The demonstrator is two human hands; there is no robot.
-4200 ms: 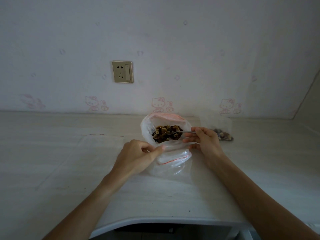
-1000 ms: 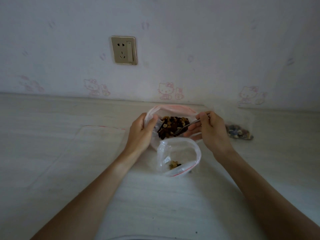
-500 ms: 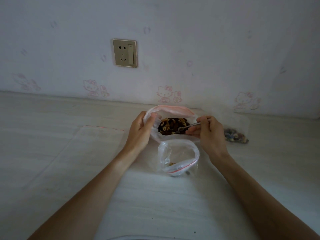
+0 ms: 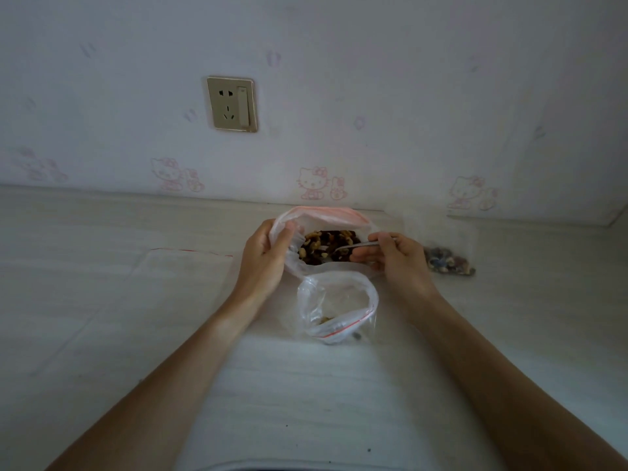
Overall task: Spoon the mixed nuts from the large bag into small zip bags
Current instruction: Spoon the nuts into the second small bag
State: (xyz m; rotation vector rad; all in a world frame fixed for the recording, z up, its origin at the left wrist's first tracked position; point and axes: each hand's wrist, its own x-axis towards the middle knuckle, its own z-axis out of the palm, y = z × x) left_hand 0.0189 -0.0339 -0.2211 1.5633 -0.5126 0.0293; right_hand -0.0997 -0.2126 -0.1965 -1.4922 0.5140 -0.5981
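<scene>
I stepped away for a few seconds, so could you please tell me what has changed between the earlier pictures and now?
The left hand let go of the small zip bag and took hold of the large bag by its rim. The small zip bag, flat earlier, now stands open with a few nuts inside. The right hand still holds the spoon in the large bag's nuts. The filled bag to the right has not moved.

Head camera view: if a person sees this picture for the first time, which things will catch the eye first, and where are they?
First comes the large bag of dark mixed nuts at the centre, its rim held by the left hand while the right hand dips a spoon into it. Just in front stands an open small zip bag with a few nuts at its bottom. On the wall behind, a beige socket stands out.
</scene>
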